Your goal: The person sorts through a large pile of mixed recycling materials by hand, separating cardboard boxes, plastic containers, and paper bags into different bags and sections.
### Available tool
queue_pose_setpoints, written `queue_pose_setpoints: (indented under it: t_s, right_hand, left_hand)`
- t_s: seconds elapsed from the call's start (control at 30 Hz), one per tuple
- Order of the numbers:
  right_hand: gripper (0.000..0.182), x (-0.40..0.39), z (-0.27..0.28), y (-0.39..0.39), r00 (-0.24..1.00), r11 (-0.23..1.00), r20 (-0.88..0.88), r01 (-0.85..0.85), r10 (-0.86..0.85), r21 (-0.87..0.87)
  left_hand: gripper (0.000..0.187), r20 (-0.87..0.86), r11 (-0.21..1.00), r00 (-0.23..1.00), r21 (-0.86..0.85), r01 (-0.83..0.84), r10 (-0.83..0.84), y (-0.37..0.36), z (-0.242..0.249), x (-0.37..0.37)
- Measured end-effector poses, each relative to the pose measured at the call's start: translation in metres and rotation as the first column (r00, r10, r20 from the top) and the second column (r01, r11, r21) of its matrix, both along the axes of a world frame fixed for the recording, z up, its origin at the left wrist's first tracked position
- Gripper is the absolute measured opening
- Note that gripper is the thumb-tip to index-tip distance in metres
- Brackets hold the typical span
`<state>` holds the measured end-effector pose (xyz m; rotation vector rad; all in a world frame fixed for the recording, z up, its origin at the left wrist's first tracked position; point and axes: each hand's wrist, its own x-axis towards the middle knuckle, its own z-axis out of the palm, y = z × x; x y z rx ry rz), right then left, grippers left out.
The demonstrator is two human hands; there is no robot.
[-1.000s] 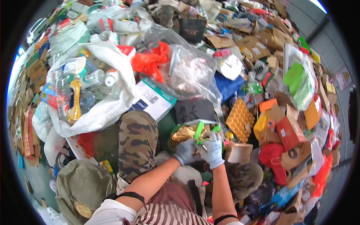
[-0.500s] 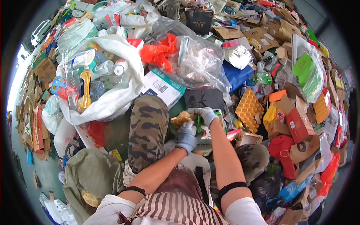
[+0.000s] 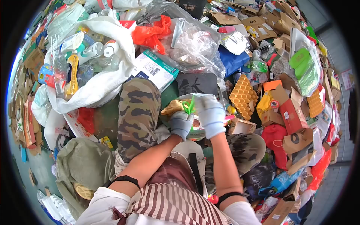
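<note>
My left hand [image 3: 181, 124], in a grey-white glove, is closed beside a crumpled brown paper piece [image 3: 172, 107]. A bright green leaf-like strip [image 3: 189, 106] sticks up from its thumb side. To the right, my right hand [image 3: 212, 119], also gloved, is lifted; its fingers are smeared by motion, so what they hold, if anything, does not show. Beneath the hands, between my knees, stands a printed box [image 3: 197, 133], mostly covered by them.
A white sack [image 3: 93, 98] of plastic bottles lies left. Ahead are a white-and-teal box [image 3: 153, 69], clear plastic [image 3: 195, 48] and a dark panel [image 3: 197, 83]. On the right are a yellow egg tray [image 3: 243, 97], a red box [image 3: 292, 114] and heaped cardboard.
My right hand has moved away from the green strip, to the right and nearer to me, and is now blurred. My left hand stays by the strip. The camera view has shifted slightly.
</note>
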<state>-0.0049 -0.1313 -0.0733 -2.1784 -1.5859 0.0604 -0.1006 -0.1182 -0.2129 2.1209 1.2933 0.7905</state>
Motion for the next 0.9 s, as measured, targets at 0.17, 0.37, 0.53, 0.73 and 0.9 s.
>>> queue_pose_setpoints:
  t_s: [0.17,0.37,0.53,0.73,0.9]
  right_hand:
    - [0.031,0.018,-0.140,-0.031,0.553,0.885,-0.744,0.453,-0.376,-0.110]
    - [0.030,0.022,-0.095,-0.031,0.036,0.902,-0.914,0.180,-0.404,-0.392]
    - [0.021,0.018,-0.066,-0.036,-0.201,0.867,-0.850,0.007,-0.486,-0.498]
    - [0.032,0.017,-0.087,-0.036,-0.479,0.945,-0.822,-0.054,-0.307,-0.321]
    - [0.036,0.003,-0.071,-0.031,-0.496,0.884,-0.793,0.100,-0.353,-0.456]
  left_hand:
    - [0.019,0.225,0.992,0.974,-0.124,-0.005,0.033,-0.006,0.003,-0.003]
    - [0.020,0.415,0.596,0.822,-0.794,0.118,0.389,-0.024,0.013,0.000]
    - [0.014,0.446,0.488,0.845,-0.830,0.268,0.296,-0.018,0.011,-0.003]
    - [0.014,0.408,0.127,0.657,-0.893,0.431,0.635,-0.010,0.027,-0.005]
    - [0.023,0.317,0.066,0.560,-0.905,0.421,0.765,-0.019,0.023,0.006]
